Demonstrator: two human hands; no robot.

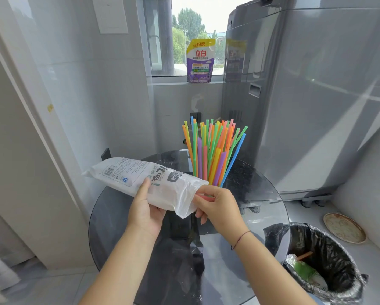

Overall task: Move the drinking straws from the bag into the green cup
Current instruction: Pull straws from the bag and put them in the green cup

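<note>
Gripping the bag [149, 180], the left hand [144, 213] steadies it while right-hand fingers [201, 200] pinch a red straw [204, 197] at its mouth.

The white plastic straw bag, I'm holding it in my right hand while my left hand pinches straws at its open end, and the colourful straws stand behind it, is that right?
Not quite: the hands are swapped. In the head view the left hand holds the white plastic straw bag, while the right hand pinches straws at its open end. The colourful straws do stand behind it.
</note>
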